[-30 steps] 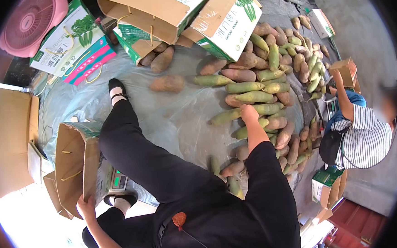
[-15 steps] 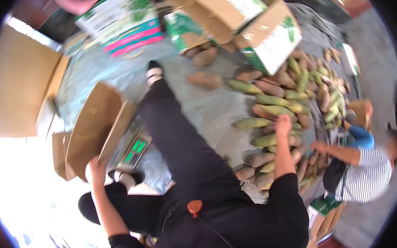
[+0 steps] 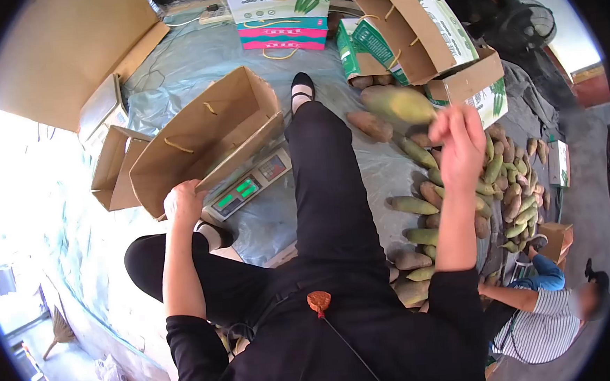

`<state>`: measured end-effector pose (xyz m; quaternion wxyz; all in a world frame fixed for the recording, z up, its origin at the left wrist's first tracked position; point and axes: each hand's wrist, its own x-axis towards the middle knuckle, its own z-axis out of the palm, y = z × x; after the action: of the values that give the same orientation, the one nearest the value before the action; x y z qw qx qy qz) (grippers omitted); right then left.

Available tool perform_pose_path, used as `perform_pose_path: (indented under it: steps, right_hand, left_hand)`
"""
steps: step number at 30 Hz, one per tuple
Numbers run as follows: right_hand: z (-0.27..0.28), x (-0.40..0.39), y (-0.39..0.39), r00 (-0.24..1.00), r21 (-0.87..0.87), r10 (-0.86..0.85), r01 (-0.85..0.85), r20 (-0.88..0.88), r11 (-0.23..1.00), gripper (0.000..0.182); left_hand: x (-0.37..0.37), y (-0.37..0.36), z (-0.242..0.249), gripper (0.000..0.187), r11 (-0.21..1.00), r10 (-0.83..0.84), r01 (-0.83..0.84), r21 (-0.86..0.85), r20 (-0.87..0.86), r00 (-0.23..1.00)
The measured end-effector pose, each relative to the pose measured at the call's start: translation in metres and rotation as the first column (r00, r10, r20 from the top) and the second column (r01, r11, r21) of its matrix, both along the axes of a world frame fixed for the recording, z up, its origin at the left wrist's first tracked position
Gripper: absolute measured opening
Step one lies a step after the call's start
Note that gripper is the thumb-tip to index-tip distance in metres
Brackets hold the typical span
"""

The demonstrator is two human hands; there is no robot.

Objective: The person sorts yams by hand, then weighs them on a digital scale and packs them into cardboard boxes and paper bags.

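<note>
My left hand point(image 3: 183, 203) has its fingers closed on the near edge of an open cardboard box point(image 3: 171, 164) with rope handles. Beneath that box, a scale point(image 3: 249, 185) shows green digits. Raised over the pile, my right hand point(image 3: 460, 142) pinches the end of a large green and brown radish point(image 3: 399, 104), which is blurred. Below and to the right of this hand spreads a pile of green and reddish-brown radishes point(image 3: 526, 201). One brownish radish point(image 3: 369, 126) lies apart on the plastic sheet, under the held one.
Open printed boxes point(image 3: 414, 40) lie at the top right, and a stacked white and pink box point(image 3: 283, 35) stands at the top. A black fan point(image 3: 529, 23) is at the upper right. Another person point(image 3: 536, 316) in a striped shirt is at the lower right.
My right hand has risen from the pile and now holds a radish. My left hand stays on the box edge. The whole view has shifted and turned.
</note>
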<state>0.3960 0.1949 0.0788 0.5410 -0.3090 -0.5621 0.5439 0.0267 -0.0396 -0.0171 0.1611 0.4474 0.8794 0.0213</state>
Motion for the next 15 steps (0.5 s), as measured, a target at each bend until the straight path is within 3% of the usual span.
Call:
perform_pose_path:
  steps: [2, 3, 4, 5, 6, 7, 8, 10, 11, 13, 15]
  right_hand:
    - [0.027, -0.046, 0.006, 0.974, 0.033, 0.157, -0.154, -0.162, 0.988, 0.013]
    - [0.035, -0.063, 0.015, 0.945, 0.138, 0.31, -0.294, -0.104, 0.946, 0.013]
    - [0.047, -0.09, 0.008, 0.938, 0.062, 0.278, -0.271, -0.206, 0.96, 0.013]
    - [0.056, -0.116, 0.007, 0.869, 0.069, 0.354, -0.352, -0.345, 0.933, 0.01]
    - [0.059, -0.136, 0.008, 0.896, 0.144, 0.369, -0.343, -0.246, 0.928, 0.007]
    - [0.055, -0.163, 0.007, 0.834, 0.067, 0.401, -0.408, -0.38, 0.911, 0.006]
    - [0.051, -0.186, 0.005, 0.866, 0.055, 0.392, -0.395, -0.311, 0.917, 0.01]
    - [0.026, -0.234, 0.004, 0.817, 0.012, 0.39, -0.426, -0.425, 0.905, 0.016]
    - [0.012, -0.25, 0.001, 0.834, -0.029, 0.372, -0.419, -0.408, 0.908, 0.018]
    - [-0.019, -0.265, -0.004, 0.967, -0.003, 0.238, -0.239, -0.093, 0.971, 0.021]
    - [-0.057, -0.285, -0.014, 0.994, 0.055, 0.104, -0.105, 0.018, 0.993, 0.015]
  left_hand:
    - [-0.002, -0.001, -0.005, 0.024, 1.0, -0.01, 0.009, -0.015, -0.028, 1.0]
    - [-0.002, 0.001, -0.002, 0.027, 0.996, -0.043, 0.038, -0.08, -0.057, 0.997]
    - [0.002, 0.001, 0.003, 0.029, 0.999, -0.032, 0.029, -0.043, -0.059, 0.998]
    - [-0.008, -0.003, -0.012, 0.03, 0.999, -0.038, 0.036, -0.034, -0.054, 0.998]
    - [-0.011, -0.006, -0.019, 0.03, 0.998, -0.049, 0.05, 0.025, -0.065, 0.997]
    - [-0.009, -0.002, -0.013, 0.029, 0.999, -0.045, 0.045, -0.006, -0.026, 0.999]
    - [-0.011, -0.004, -0.015, 0.028, 0.994, -0.1, 0.102, 0.042, -0.051, 0.994]
    - [-0.005, -0.001, -0.012, 0.027, 0.995, -0.078, 0.081, 0.066, -0.041, 0.996]
    - [-0.013, -0.004, -0.021, 0.027, 0.992, -0.078, 0.083, 0.093, -0.054, 0.995]
    - [-0.007, -0.001, -0.013, 0.026, 0.99, -0.104, 0.106, 0.09, -0.028, 0.994]
    - [-0.007, 0.001, -0.013, 0.026, 0.989, -0.123, 0.122, 0.087, 0.003, 0.992]
